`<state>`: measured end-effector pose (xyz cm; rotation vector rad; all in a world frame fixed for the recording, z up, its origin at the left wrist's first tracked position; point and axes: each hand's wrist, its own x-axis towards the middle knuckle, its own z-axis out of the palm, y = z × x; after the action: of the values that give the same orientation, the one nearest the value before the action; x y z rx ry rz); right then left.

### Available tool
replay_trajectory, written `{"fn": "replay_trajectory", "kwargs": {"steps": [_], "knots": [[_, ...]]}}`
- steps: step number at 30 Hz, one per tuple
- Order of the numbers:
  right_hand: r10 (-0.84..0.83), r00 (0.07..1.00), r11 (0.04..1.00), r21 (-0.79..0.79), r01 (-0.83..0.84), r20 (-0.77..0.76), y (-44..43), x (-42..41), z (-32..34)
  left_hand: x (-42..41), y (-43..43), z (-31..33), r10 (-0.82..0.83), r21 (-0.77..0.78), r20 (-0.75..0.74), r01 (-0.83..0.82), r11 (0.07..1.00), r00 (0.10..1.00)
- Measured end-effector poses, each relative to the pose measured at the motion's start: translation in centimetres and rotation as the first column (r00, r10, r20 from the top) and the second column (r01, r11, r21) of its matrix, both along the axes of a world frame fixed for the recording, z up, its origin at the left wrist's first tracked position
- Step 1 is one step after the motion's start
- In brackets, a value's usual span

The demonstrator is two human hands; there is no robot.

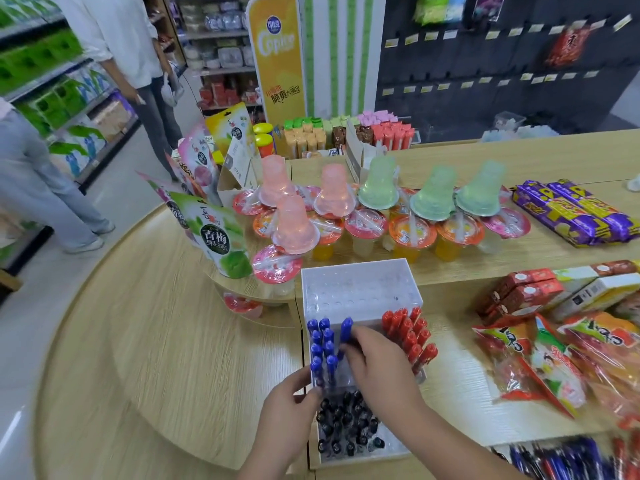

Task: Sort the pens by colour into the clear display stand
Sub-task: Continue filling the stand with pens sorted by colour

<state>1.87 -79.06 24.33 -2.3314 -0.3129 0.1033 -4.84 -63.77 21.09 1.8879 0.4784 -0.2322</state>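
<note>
Wooden table (156, 323) carries the clear stand (360, 271), its middle hidden by the right hand (377, 362), whose grip pinches a blue pen (346, 330); the left hand (287, 410) touches its edge, grip unreadable.

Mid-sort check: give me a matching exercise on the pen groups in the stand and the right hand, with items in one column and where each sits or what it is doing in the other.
Column one:
1. blue pens
2. red pens
3. black pens
4. right hand

Column two:
A. nearest end of the clear display stand
B. left side of the stand
C. gripping a single blue pen
D. right side of the stand

Pairs: 1-B, 2-D, 3-A, 4-C
</note>
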Motion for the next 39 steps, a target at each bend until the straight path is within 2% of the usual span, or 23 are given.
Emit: {"fn": "replay_trajectory", "kwargs": {"steps": [4,9,19,24,32,35,39], "knots": [[-0.045,0.997,0.998,0.037,0.043,0.059,0.0,0.5,0.8,0.0,-0.2,0.0,0.018,-0.011,0.013,-0.017,1.0,1.0],[-0.058,0.998,0.998,0.035,0.058,-0.004,0.6,0.7,0.4,0.0,-0.2,0.0,0.015,0.01,0.014,-0.015,1.0,1.0],[-0.048,0.994,0.992,-0.124,0.035,-0.097,1.4,1.5,0.1,-0.1,-0.3,-0.1,0.029,0.026,-0.012,-0.028,0.999,1.0],[-0.054,0.996,0.972,-0.234,0.037,-0.065,1.6,1.6,0.1,-0.1,-0.3,0.4,0.021,0.03,-0.006,-0.02,0.999,1.0],[-0.072,0.991,0.991,-0.119,0.058,-0.115,1.3,1.0,0.5,-0.2,-0.1,0.3,0.031,-0.023,-0.037,-0.032,0.999,0.999],[-0.132,0.986,0.991,0.018,0.135,-0.107,0.4,-0.8,1.4,-0.7,0.4,0.5,0.079,-0.081,-0.054,-0.083,0.993,0.995],[-0.136,0.972,0.941,0.283,0.188,-0.193,-3.5,-5.4,3.3,-2.9,1.2,0.9,0.228,-0.143,-0.065,-0.235,0.961,0.971]]}}
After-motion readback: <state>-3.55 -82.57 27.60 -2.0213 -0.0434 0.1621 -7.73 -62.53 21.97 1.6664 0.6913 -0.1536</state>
